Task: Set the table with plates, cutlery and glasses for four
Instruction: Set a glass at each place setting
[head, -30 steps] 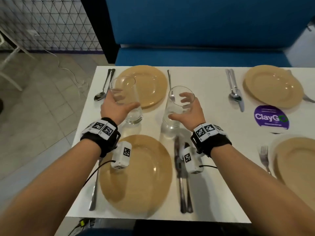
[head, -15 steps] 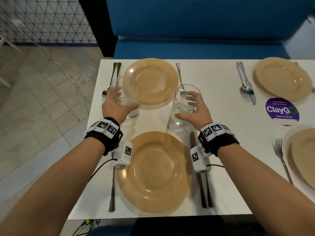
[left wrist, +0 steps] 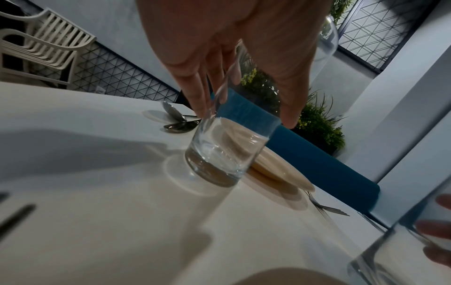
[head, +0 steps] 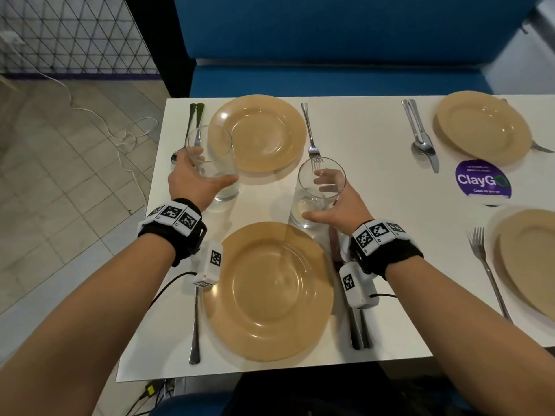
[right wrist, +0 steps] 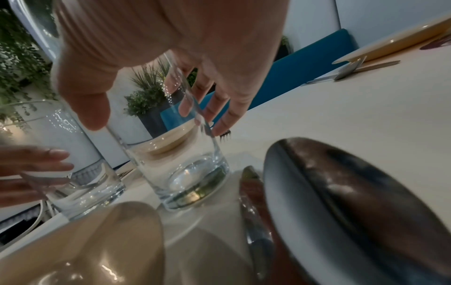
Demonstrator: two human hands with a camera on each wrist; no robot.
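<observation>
Two clear glasses stand on the white table (head: 375,190) between the far left plate (head: 258,133) and the near plate (head: 267,291). My left hand (head: 211,166) grips the left glass (head: 223,190), beside the far plate's left rim; from the left wrist, its base (left wrist: 214,169) looks down on the table. My right hand (head: 315,198) is wrapped round the right glass (head: 306,210), above the near knife and spoon (head: 357,331); in the right wrist view, thumb and fingers (right wrist: 92,115) flank this glass (right wrist: 185,173).
Two more plates lie at the far right (head: 480,127) and near right (head: 528,262), each with cutlery beside it. A purple ClayGo sticker (head: 482,181) sits between them. A blue bench (head: 330,76) runs behind the table. A cable (head: 120,136) trails on the floor to the left.
The head view has swung, so the table sits further right and lower in frame. Both hands stay round their glasses, at about the same spots beside the plates.
</observation>
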